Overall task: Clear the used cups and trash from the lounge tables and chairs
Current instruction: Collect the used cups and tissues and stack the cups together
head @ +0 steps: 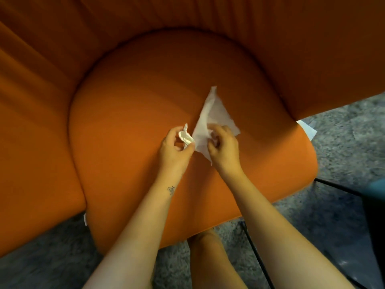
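The orange chair (145, 97) hides part of the floor paper (308, 129).

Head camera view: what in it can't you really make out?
All in the head view.
Crumpled wad: material unclear, fingers of left hand cover part.
Tissue: part covered by right hand.
White sheet: mostly hidden behind chair seat.
Dark object: blurred, cut by right edge.

Orange chair seat (135, 122) (rounded cushion, curved backrest) stands on grey carpet (343, 153); white paper sheet (307, 130) lies on carpet beside seat corner
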A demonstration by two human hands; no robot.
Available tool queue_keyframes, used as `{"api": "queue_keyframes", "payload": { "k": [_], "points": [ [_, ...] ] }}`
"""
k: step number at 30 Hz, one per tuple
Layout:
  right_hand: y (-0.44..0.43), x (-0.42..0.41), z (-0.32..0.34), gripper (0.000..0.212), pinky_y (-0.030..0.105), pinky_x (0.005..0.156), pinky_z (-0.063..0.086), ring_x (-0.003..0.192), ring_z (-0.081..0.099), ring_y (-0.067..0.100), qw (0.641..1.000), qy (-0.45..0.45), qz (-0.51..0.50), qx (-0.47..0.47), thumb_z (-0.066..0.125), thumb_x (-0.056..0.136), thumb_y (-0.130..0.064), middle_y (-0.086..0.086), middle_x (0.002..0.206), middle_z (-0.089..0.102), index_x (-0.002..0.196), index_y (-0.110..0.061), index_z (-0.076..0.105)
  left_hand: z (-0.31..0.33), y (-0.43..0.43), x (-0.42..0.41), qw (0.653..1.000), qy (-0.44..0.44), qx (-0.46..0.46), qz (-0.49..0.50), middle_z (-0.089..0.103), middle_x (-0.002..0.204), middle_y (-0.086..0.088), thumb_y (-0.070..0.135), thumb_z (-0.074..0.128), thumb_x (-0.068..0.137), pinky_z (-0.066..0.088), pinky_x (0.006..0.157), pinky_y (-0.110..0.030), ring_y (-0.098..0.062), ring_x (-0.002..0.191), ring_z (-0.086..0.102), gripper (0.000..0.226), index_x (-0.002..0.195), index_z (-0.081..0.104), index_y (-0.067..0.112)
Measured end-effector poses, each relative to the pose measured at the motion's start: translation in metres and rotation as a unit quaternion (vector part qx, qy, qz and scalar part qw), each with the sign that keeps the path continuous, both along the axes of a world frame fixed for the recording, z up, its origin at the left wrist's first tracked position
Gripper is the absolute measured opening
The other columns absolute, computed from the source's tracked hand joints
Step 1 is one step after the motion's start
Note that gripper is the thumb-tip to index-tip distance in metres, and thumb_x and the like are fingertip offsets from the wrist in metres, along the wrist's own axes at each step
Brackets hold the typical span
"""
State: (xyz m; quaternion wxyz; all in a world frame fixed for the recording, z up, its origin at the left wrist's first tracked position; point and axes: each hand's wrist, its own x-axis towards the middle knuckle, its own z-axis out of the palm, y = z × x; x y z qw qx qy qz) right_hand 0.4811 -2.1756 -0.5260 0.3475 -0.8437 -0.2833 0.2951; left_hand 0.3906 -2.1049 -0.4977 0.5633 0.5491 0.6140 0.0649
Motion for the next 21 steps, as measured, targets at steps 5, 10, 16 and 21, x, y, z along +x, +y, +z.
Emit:
{"api": "queue_keyframes", "payload": {
  "k": [5,10,16,21],
  "points": [
    [-0.017,-0.006,0.039,0.025,0.003,0.06,0.032,0.069,0.045,0.009,0.998,0.046,-0.028,0.039,0.052,0.077,0.013,0.004,0.089,0.047,0.094,0.002,0.067,0.034,-0.007,0.014,0.995,-0.036,-0.026,-0.09,0.059,0.121,-0.006,-0.005,0.055,0.078,0.05,0.087,-0.048,-0.026,0.108,0.057,0.045,0.117,0.056,0.018],
    [-0.03,-0.002,0.088,0.025,0.02,0.071,0.047,0.086,0.059,0.012,0.989,0.112,-0.04,0.088,0.051,0.082,0.004,0.001,0.097,0.063,0.102,-0.007,0.062,0.075,-0.016,0.021,0.982,-0.057,-0.031,-0.175,0.05,0.13,-0.003,0.004,0.055,0.084,0.049,0.088,-0.036,-0.023,0.112,0.052,0.047,0.125,0.052,0.027],
    [-0.051,-0.003,0.133,0.03,0.042,0.07,0.05,0.084,0.063,0.02,0.971,0.179,-0.091,0.127,0.046,0.084,0.004,-0.02,0.086,0.065,0.106,-0.015,0.053,0.107,-0.027,0.027,0.974,-0.066,-0.054,-0.211,0.059,0.111,-0.012,0.022,0.048,0.092,0.047,0.081,-0.044,-0.028,0.101,0.057,0.018,0.106,0.06,0.02],
    [-0.078,-0.013,0.159,0.03,0.031,0.082,0.046,0.097,0.053,0.012,0.982,0.06,-0.124,0.129,0.063,0.082,-0.011,-0.006,0.103,0.057,0.109,-0.014,0.052,0.136,-0.047,0.031,0.965,-0.092,-0.003,-0.247,0.057,0.075,-0.001,0.015,0.05,0.089,0.041,0.057,-0.024,-0.016,0.069,0.052,0.013,0.078,0.057,0.017]
  ]
}}
